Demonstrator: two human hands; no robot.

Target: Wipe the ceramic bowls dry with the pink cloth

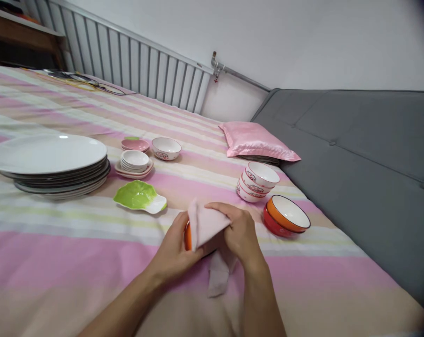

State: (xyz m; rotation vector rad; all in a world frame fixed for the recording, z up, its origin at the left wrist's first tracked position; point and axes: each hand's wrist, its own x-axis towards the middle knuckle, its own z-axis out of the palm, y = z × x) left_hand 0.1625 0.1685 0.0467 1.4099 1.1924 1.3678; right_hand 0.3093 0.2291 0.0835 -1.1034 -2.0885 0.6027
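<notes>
My left hand (179, 250) grips an orange bowl (187, 237), of which only a strip of the side shows. A pale pink cloth (210, 224) drapes over the bowl and hides most of it. On the right, my right hand (242, 231) is closed on the cloth and presses it against the bowl. One end of the cloth hangs below my hands. Left of them lies a green leaf-shaped dish (136, 195). To the right stand an orange bowl (292, 216) nested in a red bowl (277, 225), and a stack of white bowls (256, 187) with red rims.
A tall stack of plates (50, 154) stands at the left. Small white dishes (135, 160), pink dishes (135, 145) and one white bowl (166, 149) sit farther back. Beyond are a pink pillow (257, 140), a grey headboard (366, 140), a radiator (127, 56) and cables (89, 82).
</notes>
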